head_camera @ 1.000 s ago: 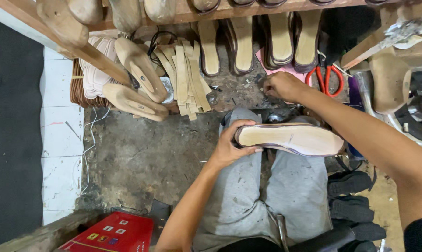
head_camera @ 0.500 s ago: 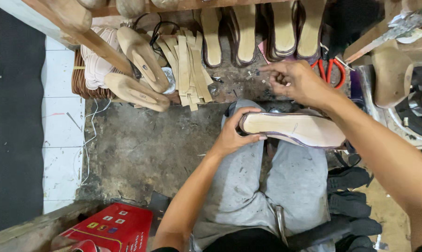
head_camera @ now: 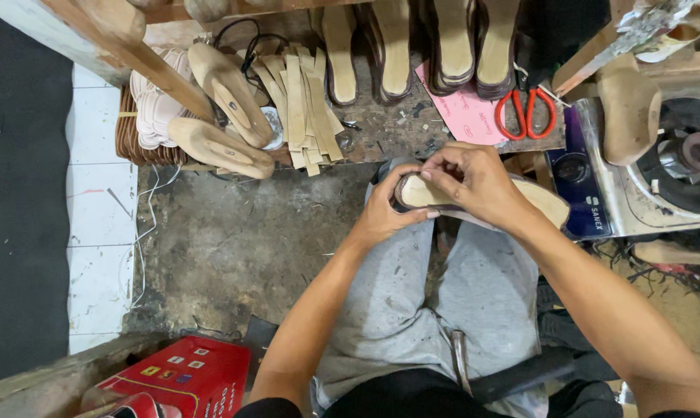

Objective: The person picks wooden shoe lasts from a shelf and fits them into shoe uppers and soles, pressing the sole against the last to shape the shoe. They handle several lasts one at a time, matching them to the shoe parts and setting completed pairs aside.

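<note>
Over the knees, a pale shoe sole [head_camera: 547,203] lies crosswise, held at its heel end by both hands. Left hand [head_camera: 382,213] cups that end from below, fingers curled shut around it. Right hand [head_camera: 474,179] comes over the top, fingertips pinched together on the sole's edge; whether they grip something small there is hard to tell. Beyond, a pink paper sheet [head_camera: 460,112] lies flat on the workbench under red-handled scissors [head_camera: 526,114]. Near the lower left corner sits a red box [head_camera: 183,377] with small coloured squares on its lid. Tan strips [head_camera: 302,108] fan out beside wooden shoe forms [head_camera: 220,147].
</note>
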`<state>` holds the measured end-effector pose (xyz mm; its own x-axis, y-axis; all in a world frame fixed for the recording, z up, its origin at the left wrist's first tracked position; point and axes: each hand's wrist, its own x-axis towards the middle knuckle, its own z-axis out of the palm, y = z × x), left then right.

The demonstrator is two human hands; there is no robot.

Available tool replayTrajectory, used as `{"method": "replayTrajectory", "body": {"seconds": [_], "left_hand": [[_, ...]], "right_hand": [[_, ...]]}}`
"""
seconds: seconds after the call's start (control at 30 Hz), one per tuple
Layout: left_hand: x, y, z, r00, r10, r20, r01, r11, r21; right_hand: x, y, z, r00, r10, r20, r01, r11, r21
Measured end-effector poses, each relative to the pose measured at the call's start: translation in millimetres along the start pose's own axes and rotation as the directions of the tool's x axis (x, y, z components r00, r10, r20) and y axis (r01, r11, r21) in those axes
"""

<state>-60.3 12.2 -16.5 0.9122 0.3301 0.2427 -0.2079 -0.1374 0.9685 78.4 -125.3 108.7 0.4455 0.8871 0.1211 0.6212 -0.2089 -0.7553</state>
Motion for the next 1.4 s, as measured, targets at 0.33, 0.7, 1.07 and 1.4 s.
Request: {"method": "replayTrajectory", "body": {"seconds": [0.33, 0.7, 1.07, 1.4], "left_hand": [[-0.1, 11.8, -0.8, 0.999, -0.041, 0.003, 0.041, 0.999, -0.019], [-0.7, -3.5, -4.1, 0.999, -0.002, 0.042, 0.003, 1.000, -0.018], [1.6, 16.4, -4.5, 0.999, -0.030, 0.035, 0.032, 0.997, -0.074], [-3.2, 22.6, -21.7, 1.000, 0.015, 0.022, -0.015, 1.000, -0.002]], "right_hand": [[-0.1, -5.4, 1.3, 1.000, -0.022, -0.021, 0.022, 0.999, -0.029], [3.8, 0.6, 13.6, 0.955, -0.290, 0.066, 0.296, 0.909, -0.294], [-42.4, -35.4, -18.7, 0.973, -0.228, 0.036, 0.228, 0.924, -0.307], [-235.2, -19.8, 0.7, 0.718, 0.361, 0.595, 0.024, 0.842, -0.540]]}}
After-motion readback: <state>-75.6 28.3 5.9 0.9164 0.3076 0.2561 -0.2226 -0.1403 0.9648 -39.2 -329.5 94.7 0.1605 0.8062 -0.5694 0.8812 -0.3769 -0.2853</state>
